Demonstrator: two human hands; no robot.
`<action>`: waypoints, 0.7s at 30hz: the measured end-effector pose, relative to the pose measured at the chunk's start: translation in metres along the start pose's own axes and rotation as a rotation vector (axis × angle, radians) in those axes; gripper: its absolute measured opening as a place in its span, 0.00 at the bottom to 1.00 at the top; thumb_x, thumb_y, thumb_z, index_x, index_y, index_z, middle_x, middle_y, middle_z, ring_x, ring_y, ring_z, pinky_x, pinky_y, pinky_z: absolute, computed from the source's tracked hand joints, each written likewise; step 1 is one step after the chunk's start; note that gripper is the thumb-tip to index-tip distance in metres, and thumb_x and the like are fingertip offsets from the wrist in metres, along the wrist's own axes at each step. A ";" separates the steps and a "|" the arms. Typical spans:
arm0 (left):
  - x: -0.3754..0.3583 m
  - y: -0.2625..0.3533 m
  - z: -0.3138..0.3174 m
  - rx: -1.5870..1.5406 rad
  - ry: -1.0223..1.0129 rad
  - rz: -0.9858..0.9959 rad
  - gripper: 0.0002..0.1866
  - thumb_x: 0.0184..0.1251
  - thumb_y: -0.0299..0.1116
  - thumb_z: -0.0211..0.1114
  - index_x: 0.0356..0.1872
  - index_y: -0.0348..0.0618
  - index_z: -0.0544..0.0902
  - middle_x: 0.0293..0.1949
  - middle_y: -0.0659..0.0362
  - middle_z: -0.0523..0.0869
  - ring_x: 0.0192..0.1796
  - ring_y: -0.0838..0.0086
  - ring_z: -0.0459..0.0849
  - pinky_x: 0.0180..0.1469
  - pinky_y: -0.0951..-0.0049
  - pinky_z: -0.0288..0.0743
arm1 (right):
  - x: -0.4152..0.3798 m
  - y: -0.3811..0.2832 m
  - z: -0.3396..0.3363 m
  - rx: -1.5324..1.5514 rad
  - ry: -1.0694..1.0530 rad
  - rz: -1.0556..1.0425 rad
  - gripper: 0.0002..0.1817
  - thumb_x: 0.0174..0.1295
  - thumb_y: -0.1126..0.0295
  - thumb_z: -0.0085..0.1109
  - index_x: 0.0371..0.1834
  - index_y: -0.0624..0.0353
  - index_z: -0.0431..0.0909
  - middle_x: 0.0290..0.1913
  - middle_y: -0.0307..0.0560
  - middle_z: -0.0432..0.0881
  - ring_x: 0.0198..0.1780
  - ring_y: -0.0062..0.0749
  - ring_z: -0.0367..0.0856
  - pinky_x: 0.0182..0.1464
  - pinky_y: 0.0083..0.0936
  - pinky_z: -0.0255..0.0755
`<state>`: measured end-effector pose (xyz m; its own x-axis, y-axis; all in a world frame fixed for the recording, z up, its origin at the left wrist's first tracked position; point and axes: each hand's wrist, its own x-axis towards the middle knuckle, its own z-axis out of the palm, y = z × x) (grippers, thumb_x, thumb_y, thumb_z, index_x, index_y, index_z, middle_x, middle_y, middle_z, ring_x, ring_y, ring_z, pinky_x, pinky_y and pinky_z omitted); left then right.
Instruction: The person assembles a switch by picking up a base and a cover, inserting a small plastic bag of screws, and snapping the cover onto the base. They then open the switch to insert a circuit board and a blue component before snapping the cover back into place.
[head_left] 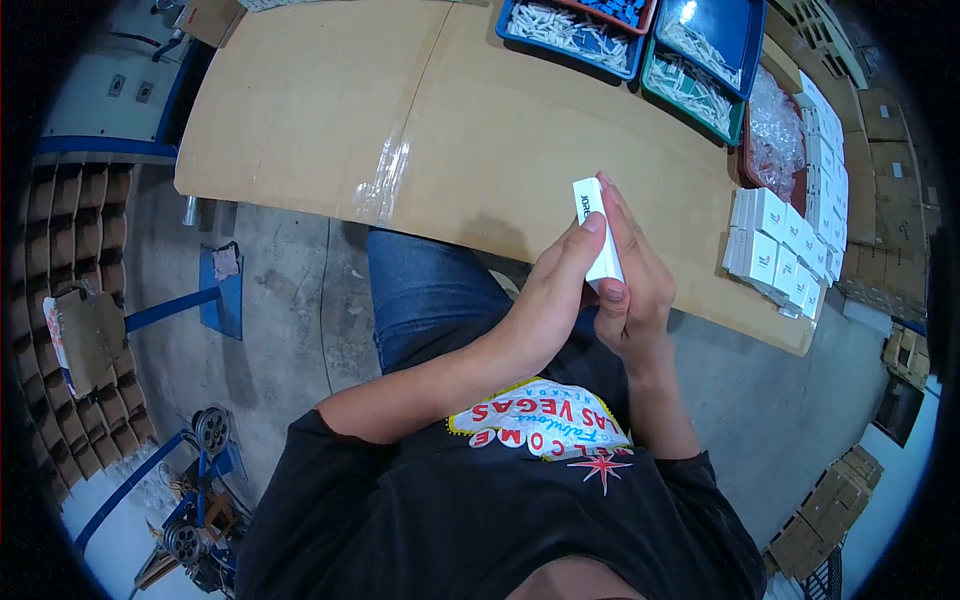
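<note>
A slim white box (605, 262) with dark lettering at its upper end stands tilted between my two hands, just over the near edge of the cardboard-covered table (300, 110). My left hand (553, 283) presses on it from the left, thumb along its face. From the right, my right hand (642, 285) closes on the same box, its fingers stretched up along the side and its thumb near the lower end. The fingers of my left hand behind the box are mostly hidden.
Blue trays (632, 72) and a green tray (738, 130) at the back right hold white pieces. A reddish bin (745, 170) holds clear plastic. Stacked white boxes (765, 250) line the right edge. Partitioned cardboard (35, 250) stands left, machinery (208, 430) lower left.
</note>
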<state>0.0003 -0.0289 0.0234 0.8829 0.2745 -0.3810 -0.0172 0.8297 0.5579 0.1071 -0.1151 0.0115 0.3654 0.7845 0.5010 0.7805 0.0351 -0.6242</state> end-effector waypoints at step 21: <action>0.001 -0.003 -0.007 -0.028 0.100 -0.023 0.29 0.84 0.60 0.49 0.67 0.46 0.73 0.56 0.60 0.79 0.61 0.75 0.79 0.66 0.67 0.72 | -0.008 0.006 0.017 0.117 0.032 0.049 0.33 0.82 0.51 0.45 0.70 0.74 0.74 0.67 0.71 0.79 0.68 0.64 0.80 0.68 0.44 0.76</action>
<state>-0.0022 -0.0277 0.0170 0.8322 0.3011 -0.4656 -0.0120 0.8493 0.5278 0.1002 -0.1104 -0.0059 0.4194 0.7668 0.4860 0.6975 0.0705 -0.7131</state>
